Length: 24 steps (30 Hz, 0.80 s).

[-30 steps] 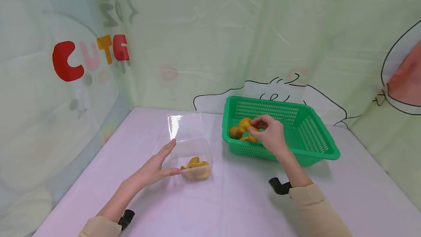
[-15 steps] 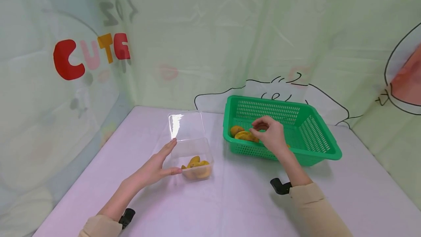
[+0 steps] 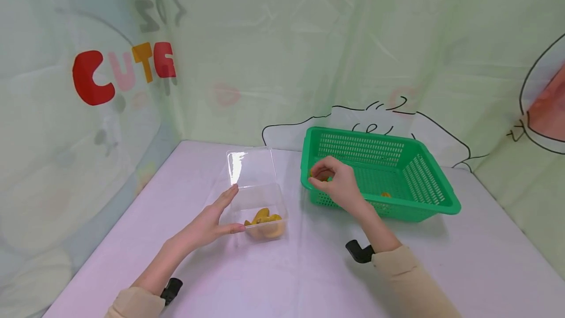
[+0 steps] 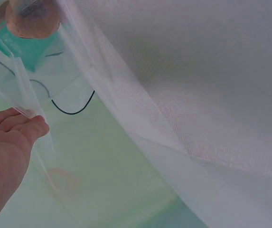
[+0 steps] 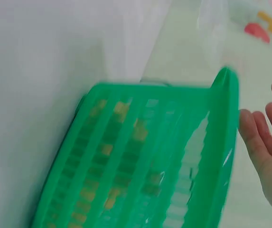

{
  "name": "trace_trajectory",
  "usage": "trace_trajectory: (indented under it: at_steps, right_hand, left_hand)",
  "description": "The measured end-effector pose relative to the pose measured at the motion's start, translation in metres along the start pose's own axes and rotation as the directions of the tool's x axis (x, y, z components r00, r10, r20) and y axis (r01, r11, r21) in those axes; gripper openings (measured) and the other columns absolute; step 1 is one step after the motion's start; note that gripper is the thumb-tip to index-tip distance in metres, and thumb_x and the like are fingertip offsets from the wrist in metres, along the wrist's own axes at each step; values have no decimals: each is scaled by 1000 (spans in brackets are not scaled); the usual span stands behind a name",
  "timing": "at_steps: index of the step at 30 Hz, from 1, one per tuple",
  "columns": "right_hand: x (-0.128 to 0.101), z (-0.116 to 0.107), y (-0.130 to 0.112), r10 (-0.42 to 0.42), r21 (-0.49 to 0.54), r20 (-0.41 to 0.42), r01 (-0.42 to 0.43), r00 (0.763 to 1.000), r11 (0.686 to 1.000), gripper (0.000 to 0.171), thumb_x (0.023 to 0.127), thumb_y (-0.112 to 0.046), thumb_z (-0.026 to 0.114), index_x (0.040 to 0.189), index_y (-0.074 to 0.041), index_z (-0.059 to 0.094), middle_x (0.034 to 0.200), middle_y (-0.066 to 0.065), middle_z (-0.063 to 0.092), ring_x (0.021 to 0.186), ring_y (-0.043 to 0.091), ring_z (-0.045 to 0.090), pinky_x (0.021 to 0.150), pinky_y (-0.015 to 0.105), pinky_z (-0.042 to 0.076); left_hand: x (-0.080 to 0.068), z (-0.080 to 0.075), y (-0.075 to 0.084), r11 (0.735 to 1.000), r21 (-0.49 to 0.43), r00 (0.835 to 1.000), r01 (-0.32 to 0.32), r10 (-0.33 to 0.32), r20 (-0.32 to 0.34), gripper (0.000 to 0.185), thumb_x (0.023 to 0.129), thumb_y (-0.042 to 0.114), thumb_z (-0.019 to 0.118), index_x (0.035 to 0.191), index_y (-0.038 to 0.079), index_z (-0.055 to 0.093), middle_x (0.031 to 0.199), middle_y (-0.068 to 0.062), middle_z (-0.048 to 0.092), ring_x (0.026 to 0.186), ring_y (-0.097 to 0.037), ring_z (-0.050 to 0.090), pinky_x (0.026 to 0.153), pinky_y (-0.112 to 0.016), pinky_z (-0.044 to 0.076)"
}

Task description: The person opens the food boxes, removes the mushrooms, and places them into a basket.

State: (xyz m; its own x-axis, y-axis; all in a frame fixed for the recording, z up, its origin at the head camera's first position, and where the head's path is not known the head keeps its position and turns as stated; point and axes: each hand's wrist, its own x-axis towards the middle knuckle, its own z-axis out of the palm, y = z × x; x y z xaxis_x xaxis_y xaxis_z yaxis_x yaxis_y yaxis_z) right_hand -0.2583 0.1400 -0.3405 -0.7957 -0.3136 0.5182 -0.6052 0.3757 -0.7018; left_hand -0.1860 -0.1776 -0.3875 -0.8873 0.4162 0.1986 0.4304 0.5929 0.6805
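A clear plastic box (image 3: 251, 202) with its hinged lid (image 3: 251, 167) raised stands left of centre. In it lie several yellow-brown rounded pieces (image 3: 269, 219). My left hand (image 3: 211, 223) spans the box's left side, thumb at the front rim and fingertips at the hinge end. The left wrist view has the left fingers (image 4: 22, 123) at the clear plastic edge. My right hand (image 3: 339, 184) is over the left end of a green basket (image 3: 383, 170), fingers bent. Yellow pieces (image 3: 324, 176) show behind them. In the right wrist view the right hand (image 5: 271, 142) has loosely curved fingers, nothing visible between.
A small yellow piece (image 3: 386, 194) lies in the basket farther right. Through the basket's slotted wall (image 5: 140, 166) more yellow shows in the right wrist view. Pale cloth covers the table (image 3: 300, 274), and a printed curtain (image 3: 282, 53) hangs behind.
My right hand lets go of a yellow piece in the basket, then shifts left toward the basket's left end. The left hand stays at the box.
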Motion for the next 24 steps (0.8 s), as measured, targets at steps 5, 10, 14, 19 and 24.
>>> trace_trajectory:
  at_steps: [5, 10, 14, 19, 24]
  right_hand:
    - [4, 25, -19, -35, 57, 176, 26, 984, 998, 18, 76, 4, 73, 90, 0, 64, 88, 13, 60, 76, 21, 60, 69, 27, 52]
    - [7, 48, -29, -95, 107, 395, 57, 914, 993, 18, 77, 1, 73, 92, -1, 64, 87, 9, 60, 77, 18, 59, 72, 33, 53]
    - [5, 62, -39, -95, 104, 527, 47, 845, 993, 15, 79, 0, 72, 92, -1, 65, 87, 7, 60, 77, 17, 59, 74, 29, 53]
    - [6, 75, -38, -110, 92, 636, 66, 764, 994, 11, 81, -2, 70, 91, 1, 68, 86, 6, 64, 75, 15, 59, 72, 24, 51]
    - [7, 81, -31, -100, 73, 680, 69, 727, 995, 12, 82, -6, 70, 93, -2, 70, 83, -5, 64, 74, 11, 58, 71, 24, 51]
  left_hand:
    - [0, 0, 0, 1000, -2, 1000, -7, 7, 0, 96, 78, 42, 70, 148, 6, 15, 153, -10, 12, 137, -31, 16, 106, -51, 21]
    - [1, 0, 0, 1000, -5, 1000, -6, 6, -1, 96, 78, 41, 71, 148, 7, 15, 153, -10, 12, 136, -32, 18, 105, -51, 22]
    - [1, 0, 1, 1000, 0, 1000, 7, -7, -1, 96, 78, 41, 71, 149, 8, 14, 153, -9, 12, 136, -31, 19, 105, -52, 23]
    - [1, 0, 2, 1000, -2, 1000, 4, -4, -4, 96, 78, 41, 71, 149, 8, 15, 153, -10, 12, 136, -31, 19, 104, -53, 23]
    - [0, 0, 1, 1000, -7, 1000, -1, 1, -6, 95, 78, 41, 71, 148, 8, 15, 153, -10, 12, 136, -31, 19, 104, -53, 23]
